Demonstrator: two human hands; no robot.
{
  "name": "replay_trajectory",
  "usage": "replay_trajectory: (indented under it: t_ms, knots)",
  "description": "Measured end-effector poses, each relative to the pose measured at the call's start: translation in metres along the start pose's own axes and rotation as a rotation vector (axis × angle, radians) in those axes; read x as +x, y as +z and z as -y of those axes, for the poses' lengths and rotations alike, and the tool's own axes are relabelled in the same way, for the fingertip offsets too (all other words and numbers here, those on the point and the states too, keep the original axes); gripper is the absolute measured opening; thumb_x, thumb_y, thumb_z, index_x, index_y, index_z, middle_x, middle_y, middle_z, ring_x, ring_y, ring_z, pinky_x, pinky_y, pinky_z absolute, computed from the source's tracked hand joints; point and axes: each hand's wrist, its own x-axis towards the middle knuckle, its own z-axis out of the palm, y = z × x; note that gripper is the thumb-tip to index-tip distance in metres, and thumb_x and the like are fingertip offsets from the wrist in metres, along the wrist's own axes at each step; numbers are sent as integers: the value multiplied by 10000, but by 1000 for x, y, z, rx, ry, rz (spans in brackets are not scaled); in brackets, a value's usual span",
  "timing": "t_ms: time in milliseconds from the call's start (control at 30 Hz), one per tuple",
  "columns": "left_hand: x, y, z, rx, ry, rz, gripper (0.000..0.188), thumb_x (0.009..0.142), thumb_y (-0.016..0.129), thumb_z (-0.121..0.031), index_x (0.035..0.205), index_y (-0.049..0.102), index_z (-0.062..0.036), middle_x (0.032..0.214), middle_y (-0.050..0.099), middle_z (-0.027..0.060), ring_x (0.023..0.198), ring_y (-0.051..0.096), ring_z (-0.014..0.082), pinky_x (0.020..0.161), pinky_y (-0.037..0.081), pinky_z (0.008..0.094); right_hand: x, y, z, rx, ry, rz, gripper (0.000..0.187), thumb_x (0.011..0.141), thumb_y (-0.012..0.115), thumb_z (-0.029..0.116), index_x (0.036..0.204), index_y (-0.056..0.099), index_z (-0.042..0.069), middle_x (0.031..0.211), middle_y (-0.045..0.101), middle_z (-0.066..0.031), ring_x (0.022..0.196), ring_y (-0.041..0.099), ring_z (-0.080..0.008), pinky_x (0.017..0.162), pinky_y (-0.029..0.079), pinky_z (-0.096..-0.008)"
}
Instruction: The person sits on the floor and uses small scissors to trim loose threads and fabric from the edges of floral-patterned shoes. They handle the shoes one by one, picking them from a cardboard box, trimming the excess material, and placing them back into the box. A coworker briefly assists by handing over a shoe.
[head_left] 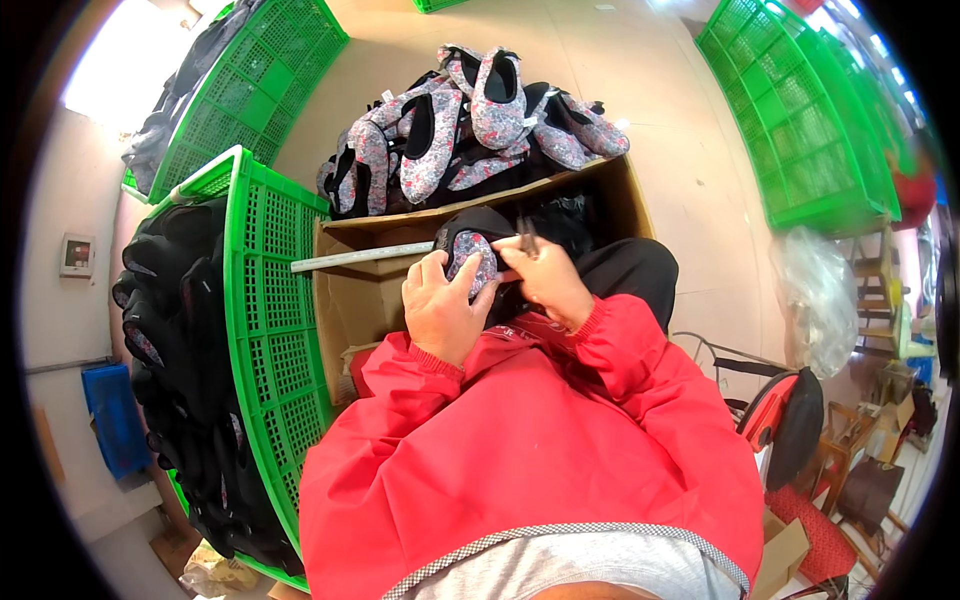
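Note:
A slip-on shoe [472, 258] with a grey and red floral patch and black parts is held above an open cardboard box [345, 305]. My left hand [446, 308] grips its near left side, thumb and fingers on the patterned patch. Against the shoe's right side, my right hand [548, 280] is closed; a thin dark object [527, 235] sticks up from it, too blurred to name. A pale rod [365, 257] runs from the green crate's edge to the shoe. Behind the box lies a pile of floral shoes [430, 140] with black linings.
At my left a green crate [285, 340] holds many black shoes [190, 330]. Another green crate [265, 75] stands behind it. Stacked green crates [790, 120] stand far right, with a clear plastic bag [815, 295] below. Black items [560, 220] lie inside the box.

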Motion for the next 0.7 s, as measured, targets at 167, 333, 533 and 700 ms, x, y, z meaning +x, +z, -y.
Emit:
replay_trajectory:
  t_ms: [167, 333, 533, 700]
  knots:
    - [-5, 13, -1, 31, 104, -50, 320, 674, 815, -208, 970, 745, -109, 1011, 584, 110, 915, 565, 303, 799, 460, 413, -8, -49, 5, -83, -64, -103, 153, 970, 593, 119, 1052, 645, 0, 837, 694, -87, 524, 583, -108, 525, 481, -212]
    - [-8, 20, -3, 19, 152, -61, 285, 660, 812, -195, 916, 744, -91, 957, 563, 75, 891, 559, 274, 773, 441, 402, -14, -54, -18, -459, -320, -242, 321, 887, 725, 306, 977, 597, 25, 796, 574, 0, 735, 510, -76, 668, 440, -261]
    - [-13, 25, -11, 12, 175, -52, 279, 665, 799, -201, 910, 726, -90, 942, 553, 67, 887, 548, 263, 756, 419, 397, -17, -51, -24, -804, -224, -277, 412, 841, 754, 334, 989, 546, 11, 818, 574, -67, 756, 544, -164, 703, 455, -316]
    - [-12, 27, -12, 18, 187, -61, 283, 665, 795, -202, 915, 722, -92, 943, 543, 62, 892, 543, 262, 761, 416, 398, -6, -63, -52, -504, -120, -163, 283, 840, 716, 132, 1022, 540, 7, 869, 598, -67, 760, 584, -160, 726, 485, -297]
